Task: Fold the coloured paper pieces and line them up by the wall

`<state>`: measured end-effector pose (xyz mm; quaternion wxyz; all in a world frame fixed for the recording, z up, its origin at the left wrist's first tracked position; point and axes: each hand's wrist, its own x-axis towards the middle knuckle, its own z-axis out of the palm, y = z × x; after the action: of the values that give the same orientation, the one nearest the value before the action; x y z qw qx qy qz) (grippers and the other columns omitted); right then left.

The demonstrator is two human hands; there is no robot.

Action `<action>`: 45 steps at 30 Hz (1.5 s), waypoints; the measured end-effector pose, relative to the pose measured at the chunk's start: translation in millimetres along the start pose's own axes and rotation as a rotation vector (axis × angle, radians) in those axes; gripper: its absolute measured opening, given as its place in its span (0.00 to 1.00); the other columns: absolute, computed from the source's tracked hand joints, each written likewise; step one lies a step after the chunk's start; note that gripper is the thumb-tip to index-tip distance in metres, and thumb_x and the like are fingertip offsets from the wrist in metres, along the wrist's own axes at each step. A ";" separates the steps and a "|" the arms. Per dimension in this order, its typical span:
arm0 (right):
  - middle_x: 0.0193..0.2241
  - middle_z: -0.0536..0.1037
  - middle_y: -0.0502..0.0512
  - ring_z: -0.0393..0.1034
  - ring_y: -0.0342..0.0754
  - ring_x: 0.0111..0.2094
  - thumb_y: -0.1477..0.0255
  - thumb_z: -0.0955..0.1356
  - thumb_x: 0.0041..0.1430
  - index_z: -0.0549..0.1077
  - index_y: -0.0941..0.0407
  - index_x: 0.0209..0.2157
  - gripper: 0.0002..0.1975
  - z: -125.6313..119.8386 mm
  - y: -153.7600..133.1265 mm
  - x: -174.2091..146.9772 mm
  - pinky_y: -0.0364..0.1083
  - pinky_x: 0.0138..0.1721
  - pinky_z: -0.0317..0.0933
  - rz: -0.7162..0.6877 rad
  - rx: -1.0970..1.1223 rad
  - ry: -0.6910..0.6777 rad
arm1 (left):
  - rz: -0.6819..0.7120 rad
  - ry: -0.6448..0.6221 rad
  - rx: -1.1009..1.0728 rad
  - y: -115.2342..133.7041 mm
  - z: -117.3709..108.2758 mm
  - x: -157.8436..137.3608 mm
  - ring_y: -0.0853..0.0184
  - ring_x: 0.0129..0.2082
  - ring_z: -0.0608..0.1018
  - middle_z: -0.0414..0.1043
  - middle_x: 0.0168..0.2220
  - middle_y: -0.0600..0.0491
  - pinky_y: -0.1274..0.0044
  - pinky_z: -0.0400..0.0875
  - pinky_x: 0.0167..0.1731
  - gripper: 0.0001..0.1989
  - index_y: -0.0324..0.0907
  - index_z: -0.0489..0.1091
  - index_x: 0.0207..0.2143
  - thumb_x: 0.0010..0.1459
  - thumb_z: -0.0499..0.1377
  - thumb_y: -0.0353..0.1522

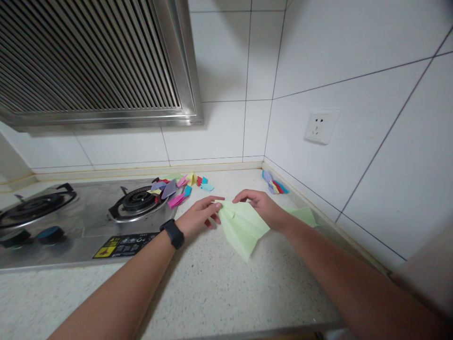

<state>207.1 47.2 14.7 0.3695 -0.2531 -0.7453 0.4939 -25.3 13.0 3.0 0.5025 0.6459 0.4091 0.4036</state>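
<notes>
A light green sheet of paper [244,229] with crease lines and a small folded flap is held just above the countertop, its lower corner pointing toward me. My left hand [200,213] pinches its upper left corner, thumb on top; a dark watch is on that wrist. My right hand [264,207] curls around the upper right edge, with part of the fingers hidden behind the paper. Another light green paper [302,216] lies beyond my right forearm, partly covered by it.
Several folded coloured papers [169,190] lie by the right burner of the gas stove [88,222]. More folded pieces [274,183] rest in the back corner. A range hood [106,118] hangs above; a socket [321,126] is on the right wall.
</notes>
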 end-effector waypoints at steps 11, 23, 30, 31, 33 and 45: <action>0.39 0.77 0.56 0.70 0.46 0.36 0.63 0.70 0.55 0.74 0.55 0.43 0.16 -7.4 4.8 6.8 0.44 0.35 0.63 0.025 -0.038 0.062 | 0.020 0.104 -0.102 -0.7 -7.3 2.0 0.73 0.25 0.73 0.70 0.28 0.54 0.83 0.65 0.20 0.14 0.39 0.70 0.36 0.54 0.63 0.41; 0.29 0.76 0.53 0.69 0.45 0.29 0.71 0.63 0.54 0.77 0.56 0.36 0.12 -11.5 3.0 7.5 0.42 0.28 0.63 0.189 -0.103 0.000 | 0.146 0.366 -0.229 0.6 -16.0 5.0 0.75 0.20 0.70 0.66 0.23 0.59 0.84 0.59 0.16 0.17 0.41 0.68 0.38 0.50 0.65 0.41; 0.32 0.76 0.57 0.70 0.47 0.31 0.65 0.65 0.58 0.75 0.56 0.40 0.13 -14.4 1.1 6.9 0.43 0.27 0.65 0.116 0.109 -0.114 | 0.169 0.414 -0.213 -0.8 -19.4 6.9 0.76 0.18 0.68 0.64 0.20 0.60 0.84 0.57 0.16 0.18 0.41 0.67 0.39 0.51 0.65 0.42; 0.34 0.76 0.58 0.70 0.47 0.32 0.64 0.65 0.59 0.75 0.57 0.42 0.14 -15.3 1.7 6.4 0.43 0.27 0.65 0.091 0.131 -0.117 | 0.173 0.417 -0.213 -1.0 -19.6 7.2 0.76 0.17 0.68 0.65 0.20 0.60 0.84 0.57 0.15 0.18 0.41 0.67 0.39 0.51 0.65 0.42; 0.36 0.76 0.59 0.70 0.47 0.33 0.63 0.65 0.59 0.74 0.59 0.43 0.16 -16.8 3.1 5.9 0.43 0.29 0.65 0.047 0.149 -0.125 | 0.178 0.425 -0.213 -1.4 -20.0 7.8 0.76 0.17 0.67 0.65 0.20 0.60 0.84 0.57 0.15 0.18 0.41 0.67 0.39 0.51 0.65 0.42; 0.32 0.77 0.53 0.67 0.43 0.28 0.67 0.70 0.54 0.74 0.57 0.42 0.14 -18.1 9.7 10.5 0.42 0.27 0.61 0.025 0.019 0.112 | 0.182 0.343 -0.152 3.5 -14.6 4.7 0.74 0.18 0.70 0.64 0.19 0.60 0.84 0.60 0.15 0.18 0.41 0.66 0.38 0.52 0.64 0.42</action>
<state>215.4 68.6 13.2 0.4068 -0.2864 -0.7155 0.4904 -37.0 21.5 9.3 0.4342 0.5622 0.3968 0.5813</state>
